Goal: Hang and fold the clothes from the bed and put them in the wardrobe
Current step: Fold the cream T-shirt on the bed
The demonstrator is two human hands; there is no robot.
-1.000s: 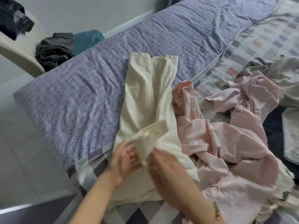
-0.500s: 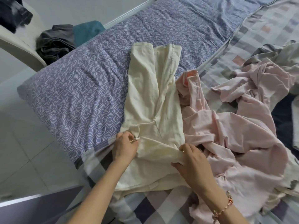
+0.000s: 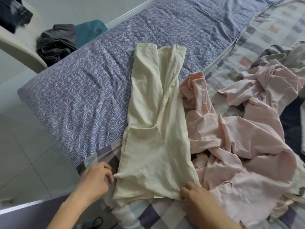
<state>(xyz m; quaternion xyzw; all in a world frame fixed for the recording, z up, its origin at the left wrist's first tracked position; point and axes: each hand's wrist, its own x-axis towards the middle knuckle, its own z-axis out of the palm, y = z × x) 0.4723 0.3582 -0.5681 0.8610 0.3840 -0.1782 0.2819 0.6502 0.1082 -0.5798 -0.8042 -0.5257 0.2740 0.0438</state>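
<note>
Cream garment (image 3: 155, 129) lies flat on bed (image 3: 74, 96), centre, running 6 to 12 o'clock. Left hand (image 3: 94, 180) at 7 o'clock, fingers curled, pinches its near-left corner. Right hand (image 3: 196, 195) at 5 o'clock grips near-right hem. Pink clothes heap (image 3: 239, 146) touches garment at 3 o'clock.

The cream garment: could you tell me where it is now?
In the head view the cream garment lies mid-bed, purple patterned cover to its left, pink clothes against its right; the left hand and right hand hold its near end.
</note>
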